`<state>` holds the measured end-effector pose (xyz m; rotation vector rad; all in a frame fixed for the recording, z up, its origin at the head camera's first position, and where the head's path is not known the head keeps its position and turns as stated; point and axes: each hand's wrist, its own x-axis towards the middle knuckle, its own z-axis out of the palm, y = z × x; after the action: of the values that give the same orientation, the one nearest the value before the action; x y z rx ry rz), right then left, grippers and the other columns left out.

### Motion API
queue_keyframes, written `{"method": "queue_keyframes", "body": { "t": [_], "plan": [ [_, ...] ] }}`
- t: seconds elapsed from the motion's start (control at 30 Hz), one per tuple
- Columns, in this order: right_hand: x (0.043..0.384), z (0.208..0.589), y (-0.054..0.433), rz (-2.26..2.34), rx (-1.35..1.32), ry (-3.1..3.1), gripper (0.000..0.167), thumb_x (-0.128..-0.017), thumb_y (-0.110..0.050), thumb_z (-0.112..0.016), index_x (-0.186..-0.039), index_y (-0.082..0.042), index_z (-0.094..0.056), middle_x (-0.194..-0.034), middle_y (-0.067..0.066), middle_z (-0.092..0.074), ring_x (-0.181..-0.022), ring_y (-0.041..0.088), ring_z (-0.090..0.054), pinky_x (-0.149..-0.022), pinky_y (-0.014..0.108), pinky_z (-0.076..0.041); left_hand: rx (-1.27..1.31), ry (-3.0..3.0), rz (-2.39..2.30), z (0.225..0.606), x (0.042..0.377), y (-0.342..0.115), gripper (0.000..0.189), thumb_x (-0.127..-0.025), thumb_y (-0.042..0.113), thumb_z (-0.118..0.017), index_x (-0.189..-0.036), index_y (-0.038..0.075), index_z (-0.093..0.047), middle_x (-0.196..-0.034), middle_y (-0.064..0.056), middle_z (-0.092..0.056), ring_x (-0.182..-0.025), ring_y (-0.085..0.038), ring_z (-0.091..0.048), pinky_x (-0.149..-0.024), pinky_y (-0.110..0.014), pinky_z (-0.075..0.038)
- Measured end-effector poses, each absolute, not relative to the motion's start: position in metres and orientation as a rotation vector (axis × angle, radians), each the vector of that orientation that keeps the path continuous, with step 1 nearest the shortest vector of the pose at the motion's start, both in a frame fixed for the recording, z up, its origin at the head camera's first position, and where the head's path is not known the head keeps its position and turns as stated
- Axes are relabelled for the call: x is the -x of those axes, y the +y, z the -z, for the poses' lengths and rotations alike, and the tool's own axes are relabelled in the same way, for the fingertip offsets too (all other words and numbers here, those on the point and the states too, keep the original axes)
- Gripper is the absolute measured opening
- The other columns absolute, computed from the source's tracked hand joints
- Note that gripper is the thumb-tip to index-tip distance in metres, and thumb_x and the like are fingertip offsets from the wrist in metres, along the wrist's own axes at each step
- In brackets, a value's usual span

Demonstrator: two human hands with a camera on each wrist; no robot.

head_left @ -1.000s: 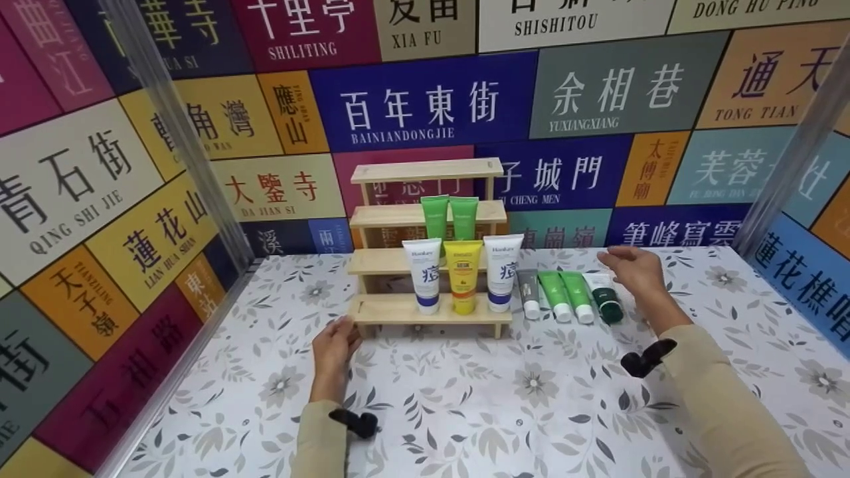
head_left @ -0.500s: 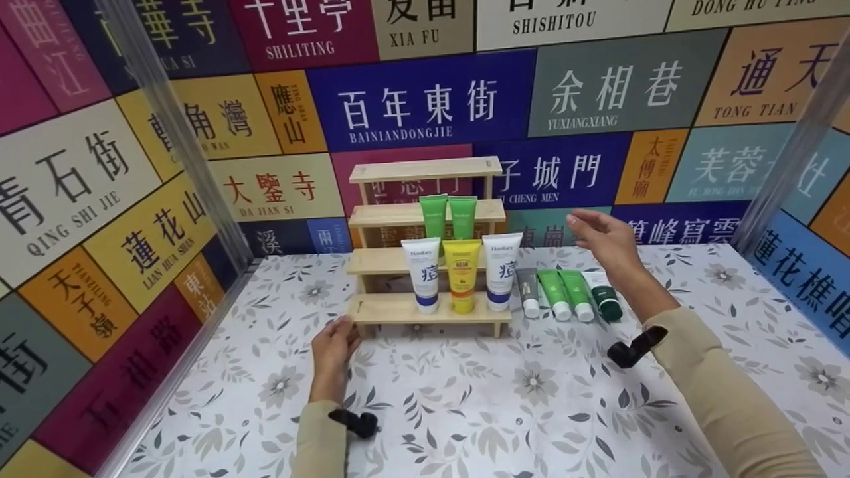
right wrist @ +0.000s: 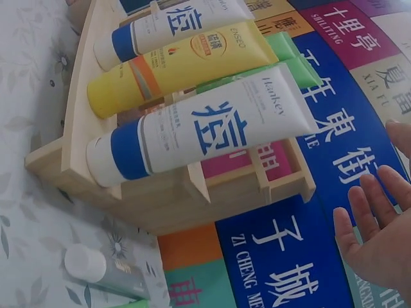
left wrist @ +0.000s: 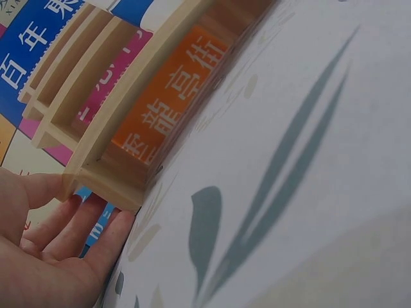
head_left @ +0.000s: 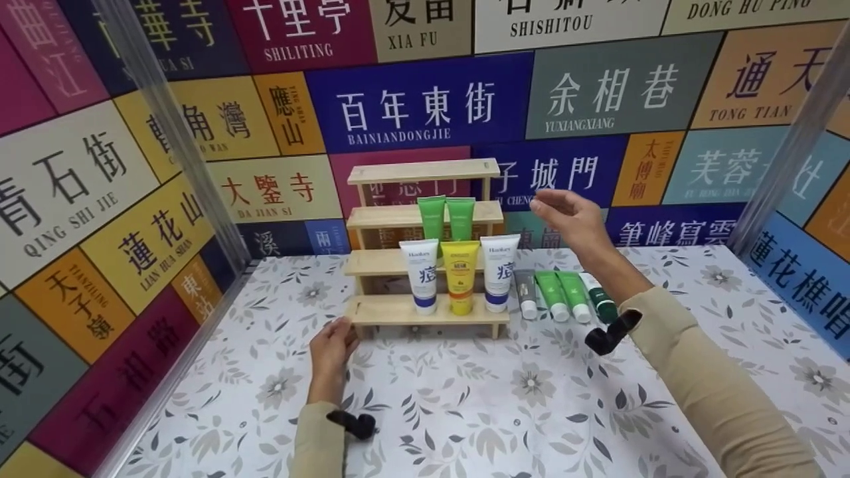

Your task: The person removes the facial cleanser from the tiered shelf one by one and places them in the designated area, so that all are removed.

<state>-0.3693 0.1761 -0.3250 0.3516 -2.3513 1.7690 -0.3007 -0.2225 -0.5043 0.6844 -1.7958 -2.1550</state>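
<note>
Surface (head_left: pixel 451 411): a tug could slide the wooden stand (head_left: pixel 378 312) across it if the covering grips poorly; white, with grey leaves and flowers.
Stand: might rock and upset its load if the left hand (head_left: pixel 330 348) jerks its corner; pale timber, four stepped shelves on thin legs, resting on the surface.
Right hand: this hand (head_left: pixel 574 219) is in the air right of the stand, holding nothing, fingers slightly bent and parted; a low inward sweep could clip the nearest tube.
Left hand: thumb and fingers hold the stand's left front corner; a slack hold would steady it less.
White-and-blue tubes: narrow caps make tipping likely if knocked; the left one (head_left: pixel 421 275) and right one (head_left: pixel 499 273) stand cap-down on the stand's lowest shelf, blue-banded.
Yellow tube (head_left: pixel 460 277): a toppling neighbour could take it along; it stands between those two, orange-striped.
Standing green tubes: the left (head_left: pixel 431 218) and right (head_left: pixel 459 218) are partly masked behind the front row, so a reach over could catch them; plain bright green.
Lying tubes: a dragging wrist might scatter them; right of the stand lie grey (head_left: pixel 527 295), two green (head_left: pixel 551 295) and white-and-dark-green (head_left: pixel 599 299) ones.
</note>
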Motion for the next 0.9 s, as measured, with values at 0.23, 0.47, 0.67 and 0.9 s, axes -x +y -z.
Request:
{"method": "queue_keyframes", "body": {
  "t": [0.23, 0.47, 0.67, 0.9],
  "plan": [
    [0.376, 0.322, 0.155, -1.78, -0.397, -2.344, 0.057, -0.094, -0.044, -0.068, -0.14, -0.013, -0.056, -0.137, 0.006, -0.06, -0.119, 0.009, -0.056, -0.111, 0.033, -0.046, -0.687, -1.767, 2.17, 0.503, 0.3, -0.222, 0.039, -0.103, 0.021, -0.058, -0.135, -0.002, -0.059, -0.13, -0.025, -0.064, -0.12, -0.034, -0.064, -0.101, -0.039, -0.056],
    [0.386, 0.317, 0.137, -1.756, -0.438, -2.355, 0.058, -0.092, -0.044, -0.071, -0.138, -0.01, -0.058, -0.138, 0.01, -0.06, -0.118, 0.014, -0.057, -0.106, 0.033, -0.047, -0.684, -1.8, 2.157, 0.503, 0.3, -0.223, 0.04, -0.104, 0.023, -0.056, -0.136, -0.001, -0.058, -0.132, -0.023, -0.063, -0.119, -0.031, -0.064, -0.101, -0.037, -0.056],
    [0.394, 0.314, 0.127, -1.728, -0.449, -2.399, 0.061, -0.092, -0.045, -0.071, -0.139, -0.011, -0.057, -0.139, 0.01, -0.059, -0.123, 0.021, -0.056, -0.106, 0.037, -0.048, -0.694, -1.846, 2.098, 0.504, 0.3, -0.224, 0.038, -0.104, 0.023, -0.056, -0.132, -0.001, -0.061, -0.129, -0.023, -0.066, -0.115, -0.029, -0.068, -0.092, -0.031, -0.06],
    [0.4, 0.308, 0.117, -1.744, -0.445, -2.426, 0.057, -0.092, -0.039, -0.073, -0.138, -0.01, -0.058, -0.139, 0.011, -0.06, -0.128, 0.025, -0.056, -0.109, 0.04, -0.047, -0.711, -1.85, 2.107, 0.504, 0.301, -0.224, 0.038, -0.103, 0.024, -0.057, -0.133, 0.0, -0.061, -0.129, -0.023, -0.066, -0.114, -0.029, -0.068, -0.091, -0.031, -0.06]
  ]
}}
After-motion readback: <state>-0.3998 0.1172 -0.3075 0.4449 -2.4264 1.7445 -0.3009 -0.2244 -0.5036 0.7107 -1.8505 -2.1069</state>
